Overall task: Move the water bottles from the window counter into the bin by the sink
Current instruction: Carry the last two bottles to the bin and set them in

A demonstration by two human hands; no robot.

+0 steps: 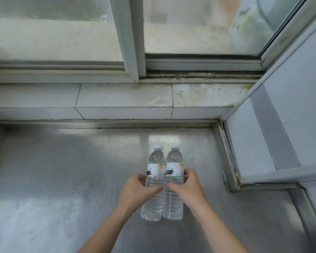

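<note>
2 clear water bottles stand upright and touching side by side on the stainless steel counter [62, 170], toward its right end, near the raised metal edge that meets the side panel [299, 110]. The left bottle [154, 172] and the right bottle [174, 172] each carry a white cap and a white label with a dark patch and a small orange mark, and both look full of clear liquid. The left hand [135, 192] is curled around the left bottle at label height, its thumb lying across the front of the bottle just below the label and its fingers wrapping the far left side. The right hand [187, 189] mirrors it on the right bottle, thumb across the front and fingers hooked around the right side beside the label. The 2 thumbs nearly meet at the seam between the bottles. Both bottle bases appear to sit on the counter, though the wide-angle view makes it hard to say whether they are lifted at all. Behind the counter runs a low ledge of white tiles [124, 99], stained brown toward its right end, and above that a sliding window [128, 33] with a grimy track and clouded glass. Bright light reflects off the patterned metal just behind the bottles. No bin or sink is in view.
</note>
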